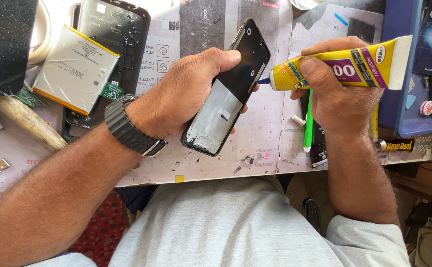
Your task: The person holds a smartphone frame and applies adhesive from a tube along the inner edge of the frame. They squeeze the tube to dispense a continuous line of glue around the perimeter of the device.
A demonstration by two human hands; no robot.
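The left hand [191,91] grips a black phone frame [228,91], thumb along its far left edge and fingers wrapped under it, holding it tilted above the counter [255,143] near the middle of the scene. The frame's inner side faces up, with a pale metal plate in its near half. The right hand [337,91] is closed around a yellow glue tube [344,66], thumb pressed on top near the nozzle. The tube lies level, its dark blue tip touching the frame's right edge. A black watch [129,128] sits on the left wrist. On the counter to the far left lie a silver battery [75,69] and, under it, an opened phone [112,44]. A green stick [308,123] lies beneath the right hand, and a blue tray [396,64] stands at the right.
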